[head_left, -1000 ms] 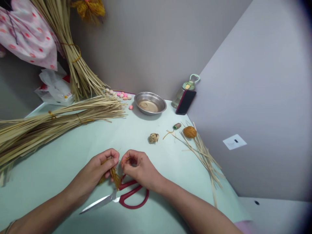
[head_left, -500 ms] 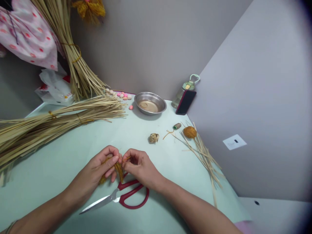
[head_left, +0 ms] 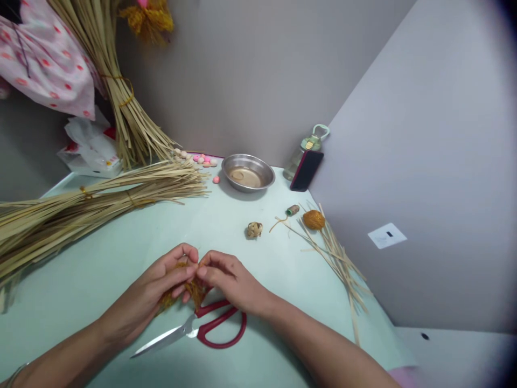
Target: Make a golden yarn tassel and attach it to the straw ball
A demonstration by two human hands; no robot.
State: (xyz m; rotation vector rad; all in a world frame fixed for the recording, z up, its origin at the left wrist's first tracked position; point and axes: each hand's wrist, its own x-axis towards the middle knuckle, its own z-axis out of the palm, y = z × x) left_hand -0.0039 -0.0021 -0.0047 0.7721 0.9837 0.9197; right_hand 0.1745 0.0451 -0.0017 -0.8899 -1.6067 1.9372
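Note:
My left hand (head_left: 172,275) is closed around a bunch of golden-brown thread (head_left: 196,292), whose loose strands hang below the fingers. Against its fingertips, my right hand (head_left: 226,277) pinches at the top of the same thread; what exactly lies between its fingers is hidden. Red-handled scissors (head_left: 221,330) lie on the table just under both hands, blades pointing left. Beyond the hands sits a small woven straw ball (head_left: 254,230). A thread spool (head_left: 292,210) and a ball of golden-brown thread (head_left: 314,220) lie farther right.
Bundled straw strips (head_left: 100,215) cover the table's left side, and another bundle (head_left: 129,118) leans on the wall. At the back are a metal bowl (head_left: 248,187) of water, beads (head_left: 201,160), and a phone (head_left: 307,171) against a bottle (head_left: 294,161). Loose strips (head_left: 341,258) lie right.
The thread in my left hand now looks looser and more spread below the fingers. My right hand has shifted slightly left, its fingertips meeting the left ones.

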